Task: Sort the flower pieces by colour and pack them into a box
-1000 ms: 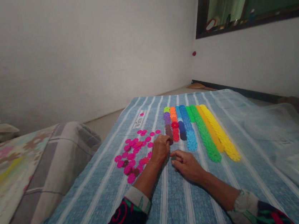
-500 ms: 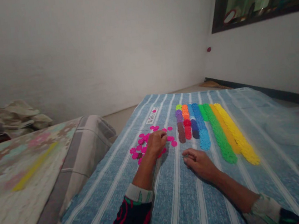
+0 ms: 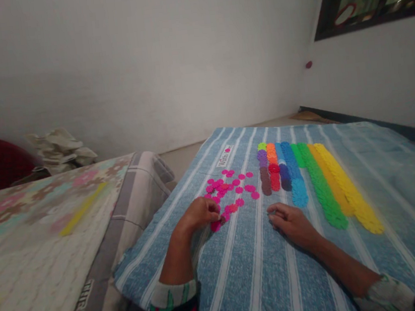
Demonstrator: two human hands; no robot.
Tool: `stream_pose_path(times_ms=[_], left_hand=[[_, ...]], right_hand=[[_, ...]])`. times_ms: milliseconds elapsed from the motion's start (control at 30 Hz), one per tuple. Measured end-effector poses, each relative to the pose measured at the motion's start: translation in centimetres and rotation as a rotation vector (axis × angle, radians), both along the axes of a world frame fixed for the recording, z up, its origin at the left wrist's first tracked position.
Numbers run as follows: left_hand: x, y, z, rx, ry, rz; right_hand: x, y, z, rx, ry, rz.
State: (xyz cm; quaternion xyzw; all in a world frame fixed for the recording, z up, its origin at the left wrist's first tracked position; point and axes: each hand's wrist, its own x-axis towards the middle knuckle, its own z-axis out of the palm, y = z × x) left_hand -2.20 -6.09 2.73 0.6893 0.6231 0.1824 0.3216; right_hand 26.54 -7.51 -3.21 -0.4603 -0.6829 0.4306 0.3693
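On the blue striped cloth [image 3: 239,271] lies a loose scatter of small magenta discs [image 3: 236,182], with an orange-pink one [image 3: 233,208] among them. At the near left edge of this scatter is my left hand [image 3: 199,213], its fingers pinched together and pointing down. A dark brown disc [image 3: 222,219] lies right at those fingertips; whether they grip it is hidden. My right hand [image 3: 292,223] rests on the cloth, loosely curled with thumb and forefinger apart, holding nothing. It is just short of the column of brown discs [image 3: 266,181].
Overlapping columns run away from me: red discs [image 3: 275,181], blue discs [image 3: 287,161], green discs [image 3: 321,187], yellow discs [image 3: 350,189]. A clear plastic sheet or bag [image 3: 400,173] lies at right. Left stands a covered bed [image 3: 101,247] with a yellow strip [image 3: 84,209].
My left hand has moved from the middle of the magenta discs back toward their near left edge. My right hand has stayed nearly in place. The view has turned a little left.
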Motion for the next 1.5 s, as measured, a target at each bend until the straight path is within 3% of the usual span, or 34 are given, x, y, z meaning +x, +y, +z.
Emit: stream_pose_path(times_ms=[233,467,633,933,1167,1367,1500], left_hand=[[2.0,-1.7,0.2,0.091,0.315,-0.049],[1.6,-1.3,-0.7,0.172,0.350,0.049],[0.5,-0.2,-0.9,0.282,0.226,0.156],[-3.8,0.3,-1.6,0.290,-0.012,0.386],[-3.3,0.8,-2.4,0.191,-0.083,0.283],[-3.3,0.5,-1.9,-0.022,-0.198,0.159],[-3.8,0.0,-1.4,-0.033,-0.254,0.226]], right_hand=[[0.1,-0.1,0.0,0.020,-0.018,0.003],[0.2,-0.1,-0.1,0.047,-0.012,0.008],[0.2,-0.2,-0.1,0.060,-0.023,-0.003],[0.2,-0.3,0.1,0.080,-0.050,-0.003],[0.3,-0.2,-0.2,0.109,-0.075,-0.015],[0.3,-0.1,-0.6,0.097,-0.076,-0.011],[0.3,-0.1,-0.8,0.086,-0.069,-0.008]])
